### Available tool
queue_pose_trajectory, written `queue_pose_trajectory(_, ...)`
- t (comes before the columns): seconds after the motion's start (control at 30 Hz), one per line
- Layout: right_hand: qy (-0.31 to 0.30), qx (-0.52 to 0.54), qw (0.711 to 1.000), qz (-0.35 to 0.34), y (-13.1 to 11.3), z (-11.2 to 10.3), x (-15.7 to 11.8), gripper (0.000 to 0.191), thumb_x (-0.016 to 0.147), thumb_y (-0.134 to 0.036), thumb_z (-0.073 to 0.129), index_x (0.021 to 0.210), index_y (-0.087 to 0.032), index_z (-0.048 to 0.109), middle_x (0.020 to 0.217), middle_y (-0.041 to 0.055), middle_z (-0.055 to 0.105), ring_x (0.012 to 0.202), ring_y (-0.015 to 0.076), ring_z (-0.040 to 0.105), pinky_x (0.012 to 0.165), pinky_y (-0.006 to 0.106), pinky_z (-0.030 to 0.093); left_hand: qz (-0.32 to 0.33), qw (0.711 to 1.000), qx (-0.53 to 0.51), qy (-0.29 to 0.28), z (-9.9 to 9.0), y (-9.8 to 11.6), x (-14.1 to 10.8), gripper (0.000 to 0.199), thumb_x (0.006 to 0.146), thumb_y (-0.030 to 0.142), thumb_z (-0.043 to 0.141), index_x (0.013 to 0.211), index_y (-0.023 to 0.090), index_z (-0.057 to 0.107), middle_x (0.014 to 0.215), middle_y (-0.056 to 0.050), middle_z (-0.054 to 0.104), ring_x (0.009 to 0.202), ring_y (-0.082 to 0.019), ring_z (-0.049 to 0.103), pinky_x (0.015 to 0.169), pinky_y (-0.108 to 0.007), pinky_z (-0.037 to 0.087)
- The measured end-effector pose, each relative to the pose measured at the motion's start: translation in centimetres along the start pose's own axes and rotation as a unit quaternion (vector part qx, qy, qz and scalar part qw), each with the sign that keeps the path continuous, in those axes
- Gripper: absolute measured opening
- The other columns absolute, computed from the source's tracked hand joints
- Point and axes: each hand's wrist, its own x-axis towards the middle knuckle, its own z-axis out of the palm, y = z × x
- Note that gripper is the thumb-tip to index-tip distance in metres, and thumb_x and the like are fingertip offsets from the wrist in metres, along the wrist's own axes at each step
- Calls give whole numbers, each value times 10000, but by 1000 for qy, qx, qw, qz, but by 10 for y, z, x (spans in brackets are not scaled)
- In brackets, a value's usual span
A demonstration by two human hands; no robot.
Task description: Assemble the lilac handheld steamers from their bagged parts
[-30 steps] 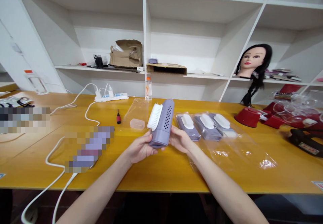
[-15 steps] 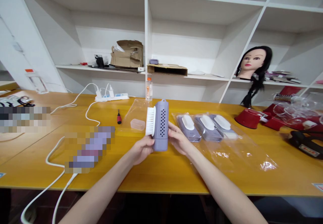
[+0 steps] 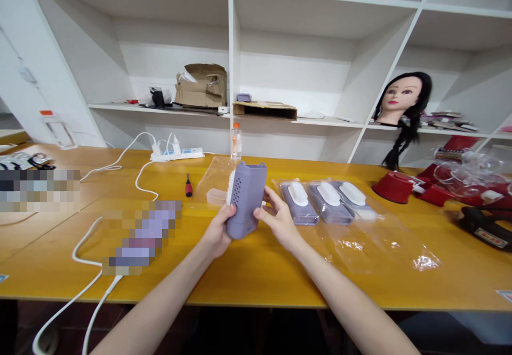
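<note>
Tilted over now, the lavender perforated plastic brush (image 3: 246, 200) sits in the left hand's (image 3: 216, 232) closed grip; the right hand's (image 3: 280, 221) grip spreads wide beside it; three lavender brushes in clear bags (image 3: 328, 201) remain wrapped.

The person's left hand (image 3: 216, 232) grips a lilac perforated bristle brush (image 3: 247, 200), tilted slightly, its white bristles (image 3: 230, 188) facing left. The right hand (image 3: 280, 221) stands open, just beside the brush. Behind them on the yellow table (image 3: 256, 285) lie a small clear plastic box (image 3: 215, 197) and a red-handled screwdriver (image 3: 189, 186). To the right, three lilac brushes in clear plastic bags (image 3: 328, 200) lie side by side. A white power strip (image 3: 177, 155) sits farther back.
</note>
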Motion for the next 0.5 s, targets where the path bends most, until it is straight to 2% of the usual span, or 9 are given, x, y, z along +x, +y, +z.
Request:
queue_pose_trajectory(0.13, 15, -7, 999, 50, -1, 1, -2, 581, 661, -347, 692, 1183, -215, 473, 1143, 78, 500, 940, 165, 535, 789, 305, 457, 18, 997, -63, 45, 1, 7, 2, 346, 678, 419, 651, 937, 190, 633, 918, -71, 699, 972, -277, 616, 835, -427, 495)
queue_pose_trajectory(0.2, -13, 0, 994, 106, -1, 3, -3, 519, 665, -352, 687, 1121, -201, 491, 1069, 67, 535, 847, 146, 564, 713, 281, 463, 35, 996, -68, 43, 0, 9, 2, 310, 715, 402, 616, 929, 179, 630, 914, -66, 696, 969, -270, 616, 830, -425, 497)
queue_pose_trajectory(0.3, -75, 36, 980, 181, 0, 5, -4, 420, 676, -366, 681, 1019, -197, 507, 966, 45, 587, 732, 134, 610, 584, 237, 441, 53, 997, -49, 10, -1, 9, 0, 280, 752, 383, 580, 920, 165, 630, 903, -65, 693, 988, -272, 604, 833, -420, 494)
queue_pose_trajectory(0.5, -113, 70, 976, 175, 0, 5, -5, 453, 606, -306, 739, 982, -184, 518, 807, -9, 596, 529, 87, 576, 501, 220, 412, 54, 998, -26, -18, -2, 4, -2, 239, 743, 404, 580, 828, 190, 644, 883, -48, 693, 1045, -289, 575, 901, -438, 451)
